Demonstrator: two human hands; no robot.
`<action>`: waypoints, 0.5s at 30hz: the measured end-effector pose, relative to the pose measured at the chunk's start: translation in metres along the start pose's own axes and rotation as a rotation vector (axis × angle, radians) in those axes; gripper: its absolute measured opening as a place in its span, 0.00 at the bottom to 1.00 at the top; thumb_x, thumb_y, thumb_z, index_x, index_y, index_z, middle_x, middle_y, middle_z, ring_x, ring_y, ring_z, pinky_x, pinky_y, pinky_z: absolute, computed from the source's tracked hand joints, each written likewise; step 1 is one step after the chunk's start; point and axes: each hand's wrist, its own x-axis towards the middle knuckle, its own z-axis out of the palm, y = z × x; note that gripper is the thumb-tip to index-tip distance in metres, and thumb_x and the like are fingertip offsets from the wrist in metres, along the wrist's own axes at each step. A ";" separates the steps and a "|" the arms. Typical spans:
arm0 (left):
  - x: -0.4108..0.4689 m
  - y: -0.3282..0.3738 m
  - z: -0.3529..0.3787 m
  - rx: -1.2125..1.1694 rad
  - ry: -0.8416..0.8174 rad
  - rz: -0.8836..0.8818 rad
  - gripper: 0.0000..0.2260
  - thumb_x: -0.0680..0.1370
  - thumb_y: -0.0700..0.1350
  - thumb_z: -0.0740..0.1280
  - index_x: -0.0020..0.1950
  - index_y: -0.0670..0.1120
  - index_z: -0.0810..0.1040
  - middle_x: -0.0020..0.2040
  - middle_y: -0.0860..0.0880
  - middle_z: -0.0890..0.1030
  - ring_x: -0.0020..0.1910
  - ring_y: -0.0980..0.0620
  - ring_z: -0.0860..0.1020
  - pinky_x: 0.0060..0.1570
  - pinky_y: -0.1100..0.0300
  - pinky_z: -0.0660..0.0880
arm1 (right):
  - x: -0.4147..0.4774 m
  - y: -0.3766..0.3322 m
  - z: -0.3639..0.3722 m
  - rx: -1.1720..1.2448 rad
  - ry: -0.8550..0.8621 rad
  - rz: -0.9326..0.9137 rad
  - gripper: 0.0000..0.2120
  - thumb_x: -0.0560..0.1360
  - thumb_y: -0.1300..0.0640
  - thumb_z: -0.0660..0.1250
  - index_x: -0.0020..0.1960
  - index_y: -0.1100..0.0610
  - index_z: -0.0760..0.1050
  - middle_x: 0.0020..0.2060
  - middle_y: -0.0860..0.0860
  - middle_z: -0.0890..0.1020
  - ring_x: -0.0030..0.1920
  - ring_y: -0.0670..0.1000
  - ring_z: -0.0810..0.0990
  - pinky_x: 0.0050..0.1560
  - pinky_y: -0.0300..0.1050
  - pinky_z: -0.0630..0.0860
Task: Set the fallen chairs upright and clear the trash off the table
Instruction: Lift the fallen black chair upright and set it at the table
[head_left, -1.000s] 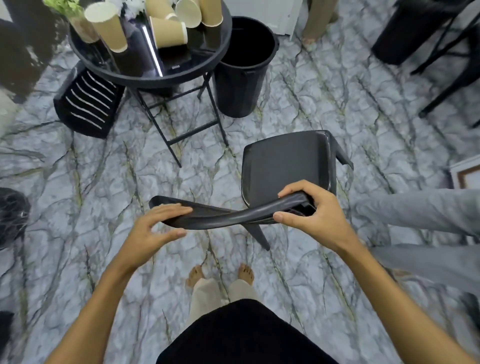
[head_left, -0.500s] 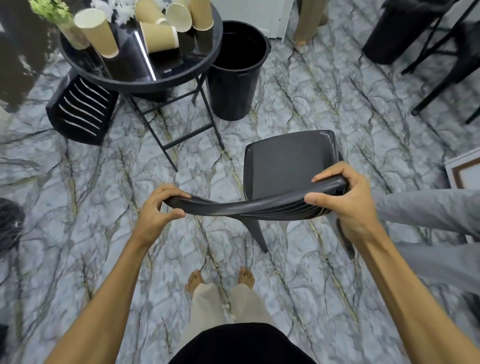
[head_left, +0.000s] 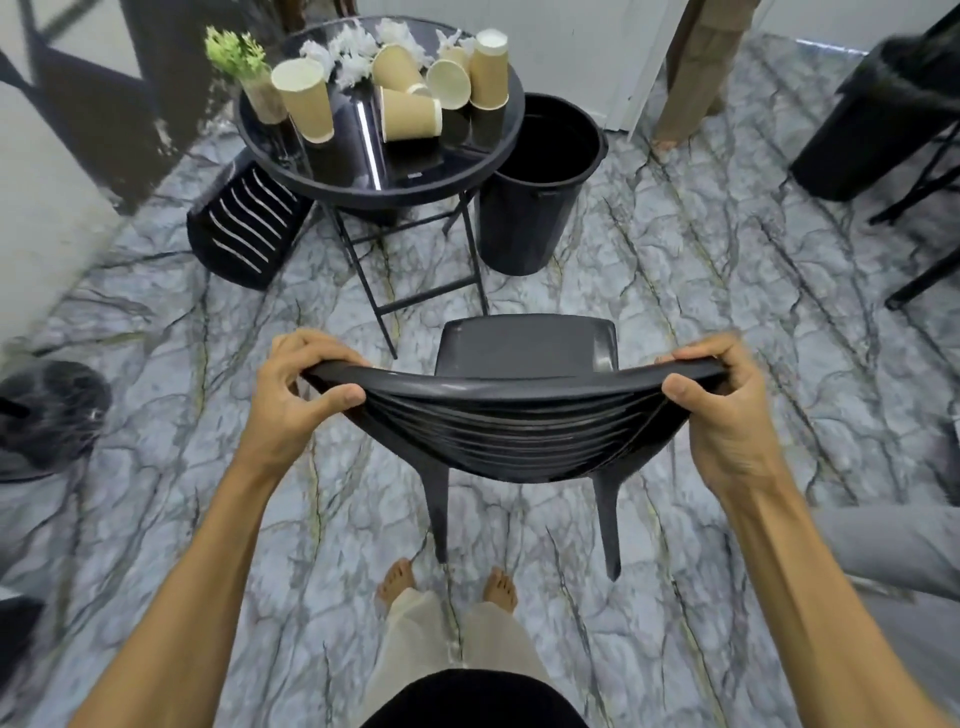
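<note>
A black plastic chair (head_left: 524, 348) stands upright on its legs in front of me, its seat facing the table. My left hand (head_left: 291, 395) grips the left end of its curved backrest and my right hand (head_left: 722, 410) grips the right end. Beyond it stands a round black table (head_left: 395, 182) with several tan paper cups (head_left: 408, 114), some lying on their sides, and crumpled white tissues (head_left: 353, 57). A second black chair (head_left: 244, 223) lies fallen on the floor left of the table.
A black trash bin (head_left: 540, 187) stands open right of the table. A small green plant (head_left: 239, 57) in a pot sits on the table's left edge. More dark furniture (head_left: 883, 119) is at the far right, a dark round object (head_left: 47, 415) at the left. Another person's grey-trousered legs (head_left: 893, 551) are at right.
The chair has turned from tilted and skewed to square and upright in front of me. Both hands have closed fully on the backrest ends. The view has lifted, showing more of the table.
</note>
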 end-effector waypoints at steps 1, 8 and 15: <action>-0.001 0.003 -0.004 0.014 0.017 0.011 0.14 0.66 0.69 0.71 0.45 0.63 0.83 0.46 0.51 0.77 0.53 0.42 0.72 0.56 0.53 0.68 | 0.001 0.004 0.001 0.023 -0.008 0.008 0.14 0.59 0.60 0.80 0.38 0.48 0.79 0.37 0.47 0.83 0.39 0.48 0.80 0.44 0.39 0.78; -0.008 0.005 -0.019 0.038 0.039 0.019 0.12 0.66 0.66 0.73 0.46 0.64 0.84 0.45 0.48 0.79 0.52 0.43 0.72 0.54 0.49 0.69 | 0.005 0.025 0.006 0.058 -0.064 0.056 0.11 0.59 0.58 0.76 0.40 0.49 0.78 0.40 0.50 0.80 0.41 0.48 0.78 0.46 0.39 0.76; -0.006 -0.007 0.006 -0.186 0.018 -0.024 0.18 0.65 0.58 0.78 0.46 0.46 0.86 0.49 0.44 0.83 0.52 0.47 0.80 0.53 0.55 0.75 | 0.012 0.028 -0.037 -0.010 -0.034 0.095 0.23 0.56 0.40 0.82 0.43 0.50 0.78 0.43 0.53 0.78 0.46 0.50 0.78 0.51 0.40 0.74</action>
